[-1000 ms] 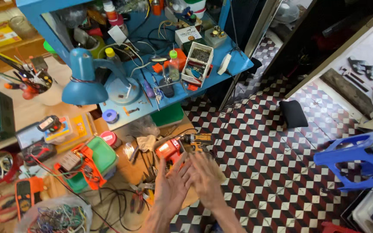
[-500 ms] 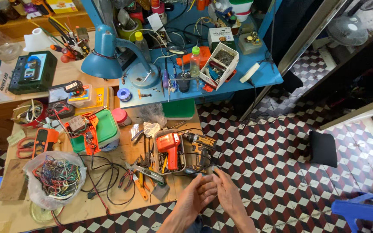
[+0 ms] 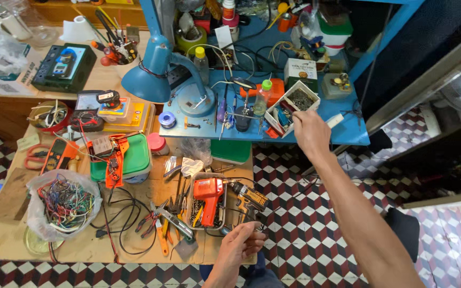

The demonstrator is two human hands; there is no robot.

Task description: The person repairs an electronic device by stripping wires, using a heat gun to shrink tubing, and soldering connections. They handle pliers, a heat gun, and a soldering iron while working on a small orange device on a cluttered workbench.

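Note:
My right hand [image 3: 309,132] reaches out to the blue shelf [image 3: 316,125]. Its fingertips are at the near corner of a white divided box [image 3: 294,101] holding small parts, and I see only the back of the hand, so anything in the fingers is hidden. My left hand [image 3: 239,245] stays low at the front edge of the wooden table [image 3: 6,234], fingers curled around a small dark part. Just beyond it lie an orange soldering gun [image 3: 209,192] in a small tray and a brown and black power tool [image 3: 251,200].
A blue desk lamp [image 3: 153,74] stands on the shelf among bottles, wires and small boxes. On the table are a green container [image 3: 137,157], a bag of coloured wires [image 3: 65,205], pliers [image 3: 158,229] and loose black cables. Checkered floor lies to the right.
My hands have parted. The right hand has gone up and forward to the white box on the blue shelf, while the left hand stays near the table's front edge.

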